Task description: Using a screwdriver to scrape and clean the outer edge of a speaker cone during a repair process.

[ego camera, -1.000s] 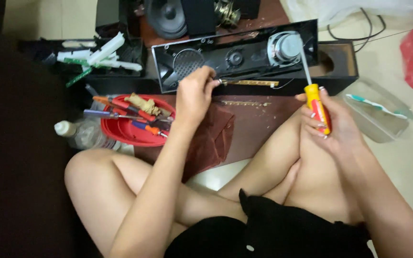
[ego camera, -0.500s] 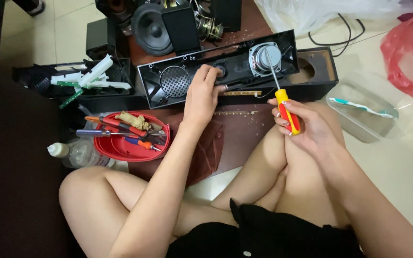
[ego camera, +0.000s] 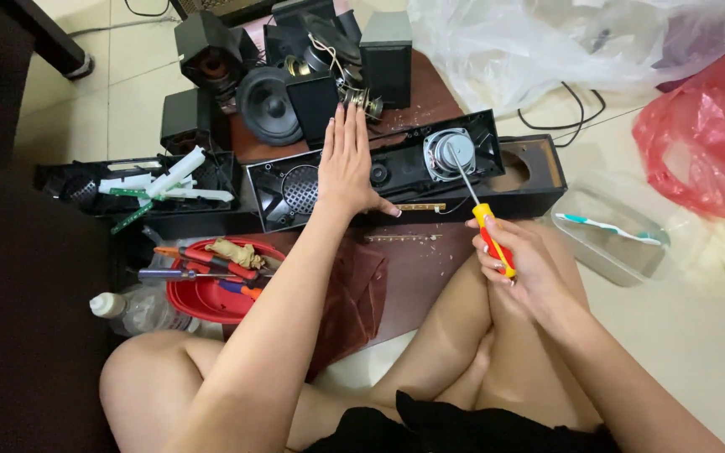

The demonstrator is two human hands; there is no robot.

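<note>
My left hand [ego camera: 348, 162] lies flat with fingers together on the black front panel [ego camera: 396, 172] of a long speaker cabinet, pressing it down. My right hand [ego camera: 520, 264] grips the red and yellow handle of a screwdriver [ego camera: 482, 216]. Its metal shaft points up to the round silver speaker driver [ego camera: 451, 152] mounted in the panel. Behind the panel the brown wooden cabinet shell [ego camera: 539, 172] shows a round hole. I sit cross-legged on the floor, knees just below the panel.
A red bowl [ego camera: 211, 298] with pliers and other tools sits at the left, next to a plastic bottle [ego camera: 123, 310]. Loose black speakers [ego camera: 266, 105] are piled behind. A clear container with a toothbrush [ego camera: 623, 239] and plastic bags [ego camera: 698, 126] lie at the right.
My left hand slid up and flattened on the panel. The screwdriver tip has come onto the silver driver. My view has tilted, so more of the speaker pile shows.
</note>
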